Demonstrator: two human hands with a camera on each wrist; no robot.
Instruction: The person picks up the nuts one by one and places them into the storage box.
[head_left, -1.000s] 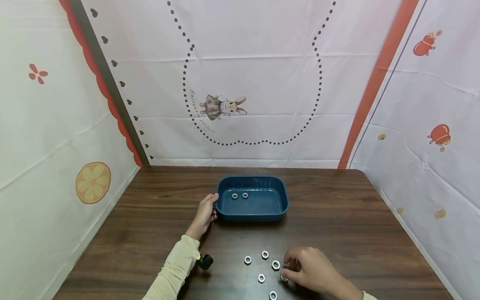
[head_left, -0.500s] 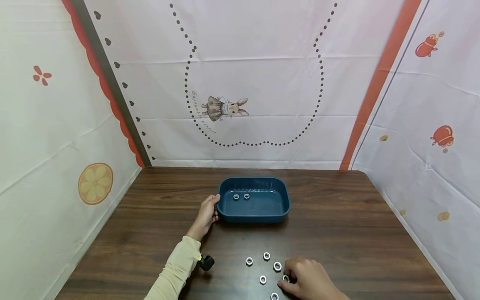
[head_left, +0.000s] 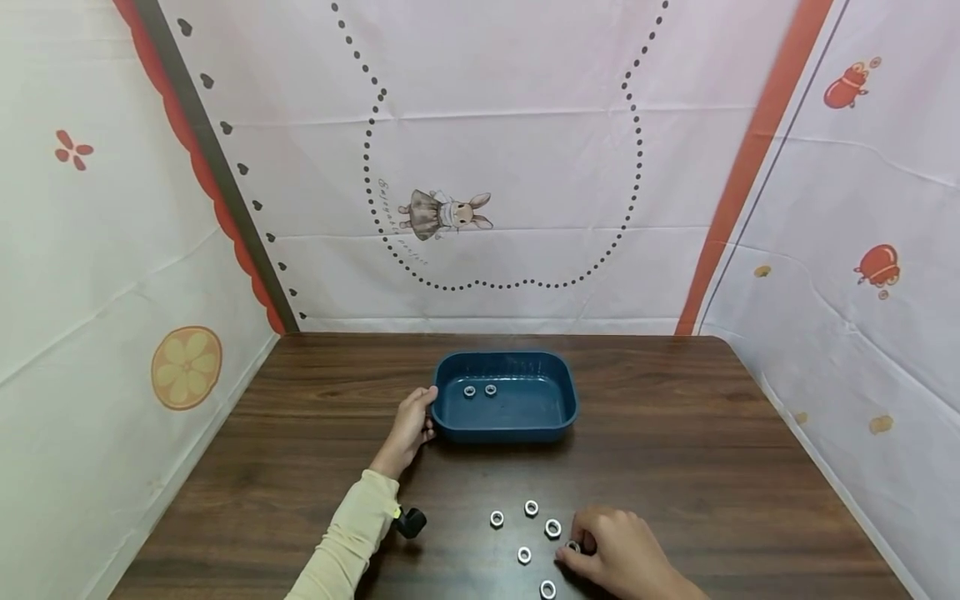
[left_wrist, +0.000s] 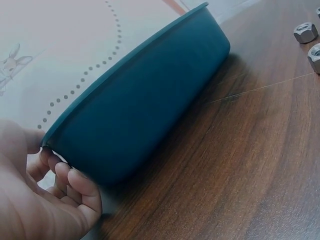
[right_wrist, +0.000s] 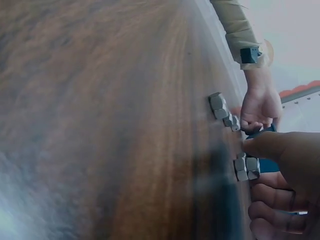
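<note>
A dark blue plastic bin [head_left: 504,436] stands toward the back of the table, with two metal hex nuts [head_left: 469,392] on its floor. My left hand [head_left: 408,425] grips the bin's left end; the left wrist view shows the thumb over the rim [left_wrist: 125,59] and curled fingers below it. Near the front, my right hand [head_left: 622,552] pinches a hex nut [head_left: 573,547] between thumb and index finger, low over the table. Right beside its fingertips lies another nut [head_left: 552,528]. The right hand's other fingers [right_wrist: 275,212] are curled in.
Several loose hex nuts [head_left: 524,555] lie left of the right hand on the dark wooden table [head_left: 300,467]. A small black camera [head_left: 410,523] sticks out from the left sleeve. Printed cloth walls [head_left: 525,183] enclose the table's back and sides.
The right hand has closed its thumb and finger around the nut, which has shifted slightly away from the person. The left hand and the bin have stayed put.
</note>
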